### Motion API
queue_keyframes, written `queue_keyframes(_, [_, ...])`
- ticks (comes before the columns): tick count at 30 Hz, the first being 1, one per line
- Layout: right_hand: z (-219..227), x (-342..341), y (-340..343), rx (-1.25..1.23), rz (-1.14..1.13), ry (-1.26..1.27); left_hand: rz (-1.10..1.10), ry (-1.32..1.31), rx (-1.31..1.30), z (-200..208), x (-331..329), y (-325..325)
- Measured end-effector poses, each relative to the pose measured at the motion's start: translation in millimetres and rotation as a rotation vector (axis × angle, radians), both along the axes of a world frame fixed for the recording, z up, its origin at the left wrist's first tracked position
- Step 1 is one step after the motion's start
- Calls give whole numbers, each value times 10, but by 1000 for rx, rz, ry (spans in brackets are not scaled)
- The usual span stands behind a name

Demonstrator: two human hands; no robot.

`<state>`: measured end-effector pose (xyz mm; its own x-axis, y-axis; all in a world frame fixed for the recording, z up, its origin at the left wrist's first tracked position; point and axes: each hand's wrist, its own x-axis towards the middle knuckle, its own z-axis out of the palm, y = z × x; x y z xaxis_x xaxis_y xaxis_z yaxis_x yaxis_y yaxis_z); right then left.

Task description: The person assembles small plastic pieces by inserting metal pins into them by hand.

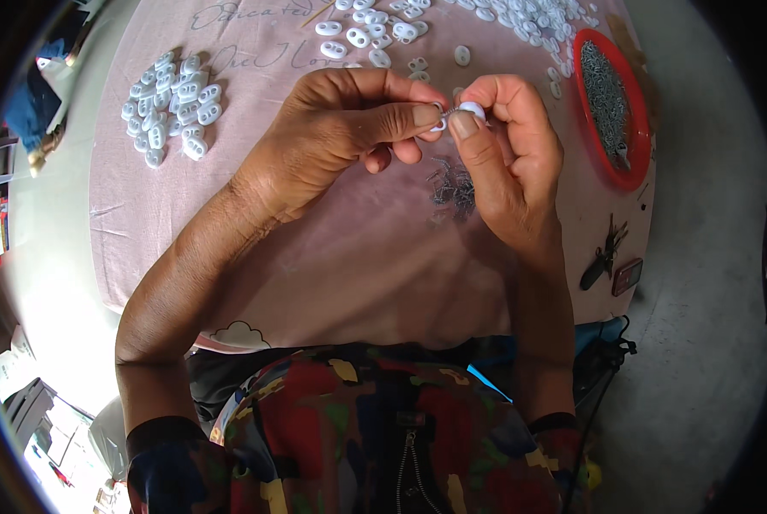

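Above the far half of the table, my two hands meet fingertip to fingertip. My left hand (336, 124) pinches a small white oval plastic piece with a hole (439, 126), mostly covered by the thumb and index finger. Between the thumb and index finger of my right hand (516, 150) is a smooth white plastic piece (473, 110). A tiny metal spring (452, 112) spans the gap between the two pieces. Just below my fingers, a loose heap of small metal springs (452, 187) lies on the pink cloth (358, 257).
White two-hole pieces form a heap (173, 107) at left; others (358, 38) are scattered at the far middle. Smaller white pieces (529, 17) pile up far right. A red bowl (643, 158) holds many metal springs. Keys (605, 259) and a small red device (627, 277) lie near the right edge.
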<state>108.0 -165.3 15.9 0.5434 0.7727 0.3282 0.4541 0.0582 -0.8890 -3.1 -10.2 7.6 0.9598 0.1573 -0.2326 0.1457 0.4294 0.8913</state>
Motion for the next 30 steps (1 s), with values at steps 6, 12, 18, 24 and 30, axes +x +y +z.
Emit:
queue_keyframes(6, [-14,35,-13,43,9,-33,7,-16,20,-27,1,-2])
queue_keyframes(12, [-60,35,16,115,-24,-53,-2,-22,33,-49,5,12])
queue_keyframes(18, [-52,-7,17,102,-28,-38,8,-12,4,-61,3,-18])
queue_keyframes(24, [-39,-24,-30,6,-20,-72,21,-1,-16,-109,7,-19])
queue_keyframes(30, [80,19,-21,19,-82,248,-9,0,-87,-98,22,41])
